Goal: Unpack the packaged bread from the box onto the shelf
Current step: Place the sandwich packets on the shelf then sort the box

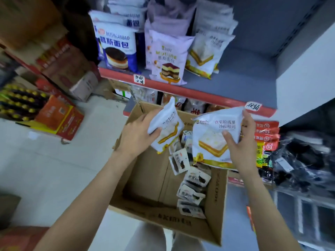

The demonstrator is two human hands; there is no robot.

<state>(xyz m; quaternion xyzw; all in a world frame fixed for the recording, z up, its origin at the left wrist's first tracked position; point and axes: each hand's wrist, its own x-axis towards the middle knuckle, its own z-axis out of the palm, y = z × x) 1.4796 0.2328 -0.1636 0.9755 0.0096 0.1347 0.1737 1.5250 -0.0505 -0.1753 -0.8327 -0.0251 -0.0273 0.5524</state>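
An open cardboard box (150, 180) sits below me in front of the shelf (235, 75). My left hand (137, 133) grips a white and yellow bread pack (168, 125) above the box, tilted on its edge. A second, same-looking bread pack (212, 138) faces me, held at its right side by my right hand (239, 142). Several small dark-and-white snack packs (192, 185) lie along the box's right inner wall. On the shelf stand rows of blue bread bags (117, 49), purple bread bags (168, 57) and white and yellow bread packs (204, 51).
The grey shelf board to the right of the rows is bare up to a white side panel (308, 77). Red snack bags (266, 140) and dark wrapped goods (304, 160) fill the lower shelf at right. Orange cartons (59, 118) and stacked boxes stand on the floor at left.
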